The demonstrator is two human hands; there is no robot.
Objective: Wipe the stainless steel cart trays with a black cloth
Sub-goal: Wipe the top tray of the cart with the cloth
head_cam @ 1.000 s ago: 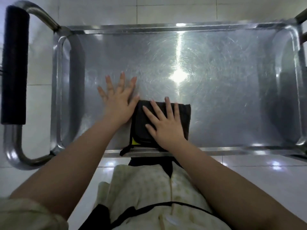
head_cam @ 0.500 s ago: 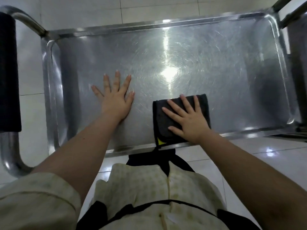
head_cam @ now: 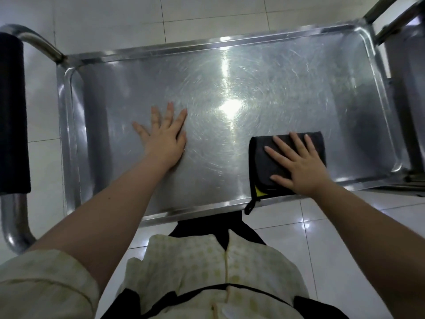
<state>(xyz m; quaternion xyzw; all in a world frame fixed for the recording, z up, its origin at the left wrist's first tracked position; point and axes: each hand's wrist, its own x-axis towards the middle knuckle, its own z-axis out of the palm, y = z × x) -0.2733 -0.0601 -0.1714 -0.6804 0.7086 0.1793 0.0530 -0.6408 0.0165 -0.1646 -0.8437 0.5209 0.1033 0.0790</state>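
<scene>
Right hand (head_cam: 301, 166) presses folded, perhaps fleecy black cloth (head_cam: 259, 157) on scratched steel tray (head_cam: 276, 88).

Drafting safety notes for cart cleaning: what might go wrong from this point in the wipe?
1. The black cloth lies at the near rim of the tray with its loop hanging over; a pull toward the body may drag it off.
2. The right hand presses it with flat fingers, no grip, so it could slip out.
3. The left hand rests on bare steel and may leave prints.
</scene>
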